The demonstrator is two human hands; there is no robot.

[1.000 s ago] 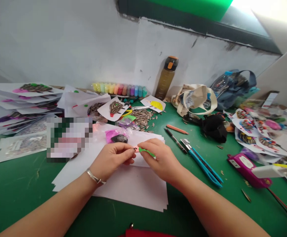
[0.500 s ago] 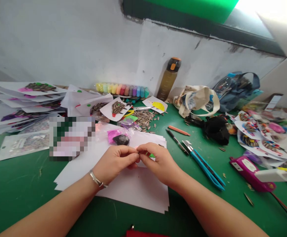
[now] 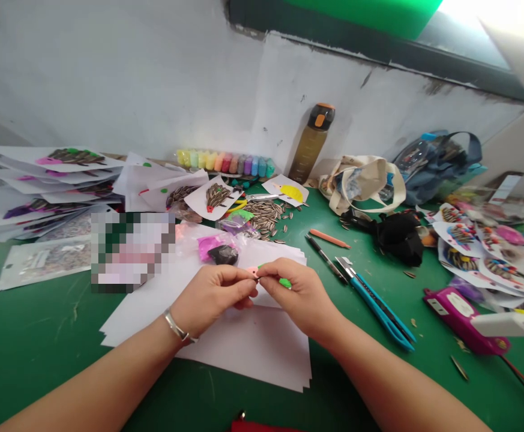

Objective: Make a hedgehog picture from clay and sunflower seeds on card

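Observation:
My left hand (image 3: 220, 289) and my right hand (image 3: 291, 293) meet above a stack of white paper (image 3: 262, 345). Thumb and forefinger of each are pinched together at a tiny dark bit (image 3: 257, 279), which looks like black modelling clay; the fingers cover most of it. Just behind the fingertips, a pink piece with a dark dot (image 3: 252, 270) and a green piece (image 3: 285, 282) show on the paper, partly hidden by my right hand. Bags of black clay (image 3: 224, 255) and magenta clay (image 3: 206, 246) lie beyond my left hand.
Sunflower seeds (image 3: 266, 217) are heaped behind the paper. A blue-handled cutter (image 3: 376, 305), a black pen (image 3: 327, 258) and an orange pencil (image 3: 329, 238) lie to the right. A water bottle (image 3: 312, 144) stands by the wall. Seed-decorated sheets (image 3: 75, 157) are piled at left.
My right hand has shifted slightly right, and more of the pink and green pieces shows behind the fingers. Both hands keep their pinch. The view has turned a little.

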